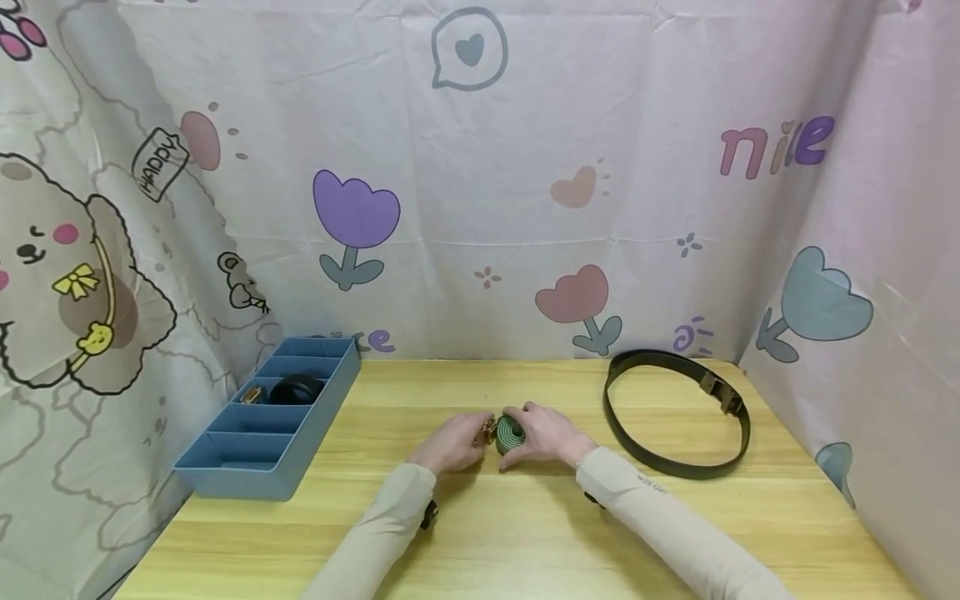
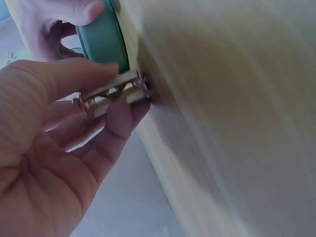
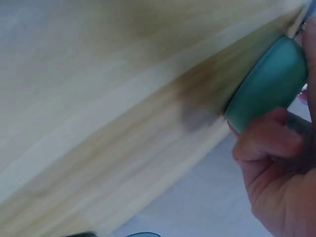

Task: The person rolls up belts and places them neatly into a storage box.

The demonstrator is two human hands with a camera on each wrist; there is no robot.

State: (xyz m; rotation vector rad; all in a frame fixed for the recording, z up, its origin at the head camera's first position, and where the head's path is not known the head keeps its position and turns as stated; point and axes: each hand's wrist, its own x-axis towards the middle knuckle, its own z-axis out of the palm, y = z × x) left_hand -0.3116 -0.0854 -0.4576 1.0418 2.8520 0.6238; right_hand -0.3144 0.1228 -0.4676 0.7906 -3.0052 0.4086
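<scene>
Two pale sleeves, left (image 1: pixel 382 525) and right (image 1: pixel 671 518), come in from the near edge over a wood-grain counter (image 1: pixel 495 542). Small dark object under each cuff, too little showing to identify.

Left hand (image 1: pixel 452 442): fingers narrow, pinching a gold-toned buckle (image 2: pixel 116 93), thumb on one face, fingertips on the other. Right hand (image 1: pixel 551 435): fingers curved about a green coiled belt (image 1: pixel 510 436), thumb on the near side, fingers on the far side. Coil stands on its edge around mid-counter, its spiral side toward the head camera; the buckle is just to its left. Whether buckle and coil are joined, cannot tell.

Farther left: long blue-grey tray (image 1: pixel 311 450), divided crosswise into compartments. Near ones show bare floors; a middle one holds a black coiled belt (image 1: pixel 297 389) with a second gold-toned buckle (image 1: pixel 252 395) to its left.

Farther right, well apart from the hands: dark belt (image 1: pixel 678 468) in a wide, open loop, standing on edge, metal fittings (image 1: pixel 718 392) at its right rear.

Beyond the counter: white printed curtain (image 1: pixel 465 167) with tulips, hearts, a cartoon animal at left, "nice" at upper right.
</scene>
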